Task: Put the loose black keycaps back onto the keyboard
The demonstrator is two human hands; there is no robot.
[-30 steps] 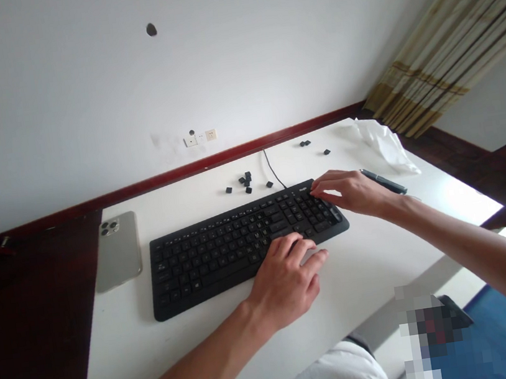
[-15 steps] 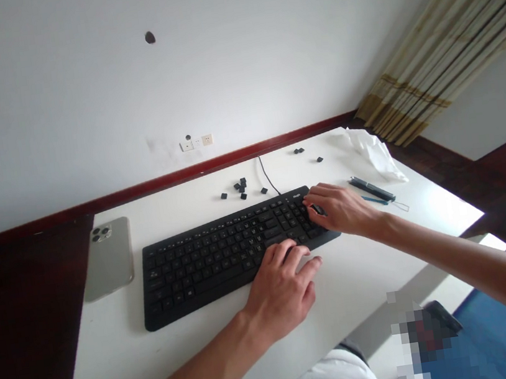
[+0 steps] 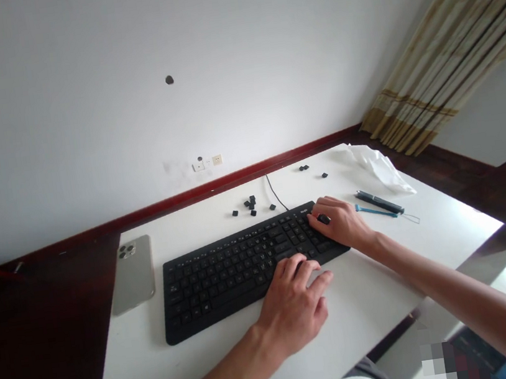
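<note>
A black keyboard (image 3: pixel 221 297) lies aslant on the white table, and some spots left of its number pad show bare key sockets. My left hand (image 3: pixel 294 300) rests at its front edge, fingers spread, fingertips touching the lower keys near the arrow-key area. Over the number pad at the right end, my right hand (image 3: pixel 340 221) pinches a small black keycap (image 3: pixel 324 219) between thumb and fingers. Several loose keycaps (image 3: pixel 252 206) lie behind the keyboard, with a few more (image 3: pixel 324 175) farther right.
A phone (image 3: pixel 133 275) lies face down at the left. On the right are a dark pen-like tool (image 3: pixel 380 202), a blue tool (image 3: pixel 376 212), a thin wire loop (image 3: pixel 411 218) and a crumpled white bag (image 3: pixel 379 165). A cable (image 3: pixel 276 191) runs back toward the wall.
My right hand has lifted and turned slightly, so the keycap in its fingers now shows. My left hand stays at the keyboard's front edge. The whole view has shifted.
</note>
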